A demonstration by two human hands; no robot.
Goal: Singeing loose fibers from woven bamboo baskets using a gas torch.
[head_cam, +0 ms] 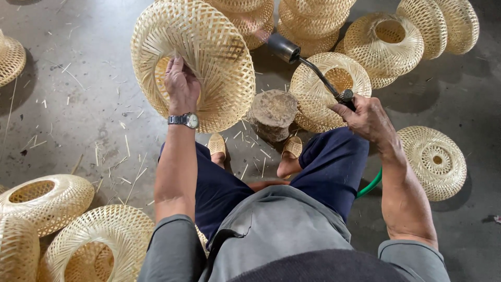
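Now, largest first:
Floor: grey concrete floor (78, 104) under you, strewn with thin splinters.
Stacks: woven baskets (313, 23) piled beyond both your hands, more down by your left elbow.
Basket: the bamboo basket (209, 57) hangs tilted in your left hand, opening toward you.
Stump: a wood stump (272, 112) sits between your hands, just ahead of your feet.
Left hand: your left hand (181, 86) is closed over the basket's inner rim, wristwatch (185, 120) just below it.
Right hand: your right hand (365, 117) is wrapped around the torch handle.
Torch: the gas torch (308, 65) reaches up-left from your right hand, nozzle near the basket's edge; green hose (371, 185) trails below your forearm.
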